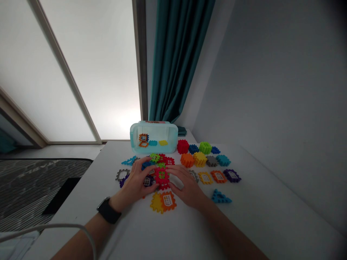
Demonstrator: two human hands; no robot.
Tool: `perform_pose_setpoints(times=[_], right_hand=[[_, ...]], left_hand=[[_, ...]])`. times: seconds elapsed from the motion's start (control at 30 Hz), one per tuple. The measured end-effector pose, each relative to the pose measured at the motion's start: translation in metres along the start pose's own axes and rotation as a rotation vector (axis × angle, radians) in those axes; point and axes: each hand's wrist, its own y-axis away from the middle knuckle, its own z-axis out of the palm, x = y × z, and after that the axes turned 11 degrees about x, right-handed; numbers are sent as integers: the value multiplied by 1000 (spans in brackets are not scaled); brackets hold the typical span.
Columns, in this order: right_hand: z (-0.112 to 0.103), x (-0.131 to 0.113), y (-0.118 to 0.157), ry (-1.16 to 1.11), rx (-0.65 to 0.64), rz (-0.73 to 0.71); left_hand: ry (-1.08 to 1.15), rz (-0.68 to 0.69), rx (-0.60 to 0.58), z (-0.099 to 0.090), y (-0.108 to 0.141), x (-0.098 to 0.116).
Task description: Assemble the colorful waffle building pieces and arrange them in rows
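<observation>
Left hand (135, 177) and right hand (187, 188) on red building tile (162, 176), mid-worktop (257, 202).

Left fingers curl over the tile pile, right fingers (173, 172) spread, touching the red tile from the other side; both grips narrow, can't tell if actually holding. Yellow and orange tiles (162, 202) lie just below, other colored tiles spread around. Clear plastic bin (169, 139) behind, a few tiles inside. Black smartwatch (108, 210) on left wrist.
</observation>
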Motion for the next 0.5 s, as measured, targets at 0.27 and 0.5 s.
perform_pose_setpoints(times=[0.27,0.5], right_hand=[[-2,1,0,-44,-51,5],[-2,1,-2,-54,-58,1]], left_hand=[[-5,32,-14,1,0,-2],[1,14,-25,3,1,-3]])
